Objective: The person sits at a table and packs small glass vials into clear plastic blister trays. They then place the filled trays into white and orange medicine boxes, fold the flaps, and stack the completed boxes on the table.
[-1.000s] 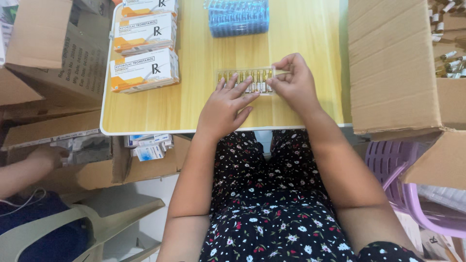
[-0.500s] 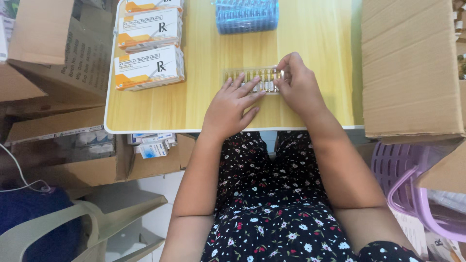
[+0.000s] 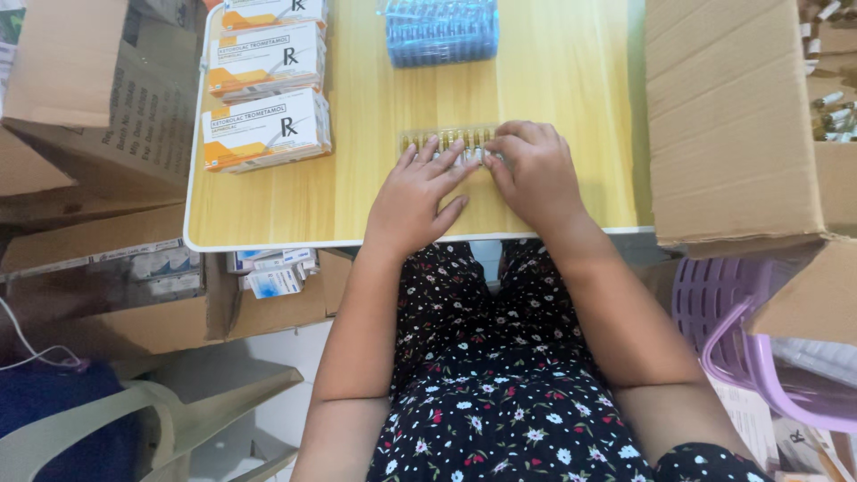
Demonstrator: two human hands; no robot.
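A clear tray of small amber ampoules (image 3: 439, 139) lies on the yellow table (image 3: 357, 196). My left hand (image 3: 418, 195) rests flat on the table with its fingertips spread over the tray's near edge. My right hand (image 3: 534, 170) is curled over the tray's right end, fingers bent down onto the ampoules there. The right part of the tray is hidden under that hand.
White-and-orange medicine boxes (image 3: 266, 130) are stacked at the table's left. A blue stack of trays (image 3: 441, 32) sits at the far edge. Large cardboard cartons (image 3: 732, 116) stand on both sides, one (image 3: 89, 98) at left. A purple plastic basket (image 3: 741, 330) is at right.
My right hand has slid left along the tray, toward my left hand. My left hand stays on the tray's near edge.
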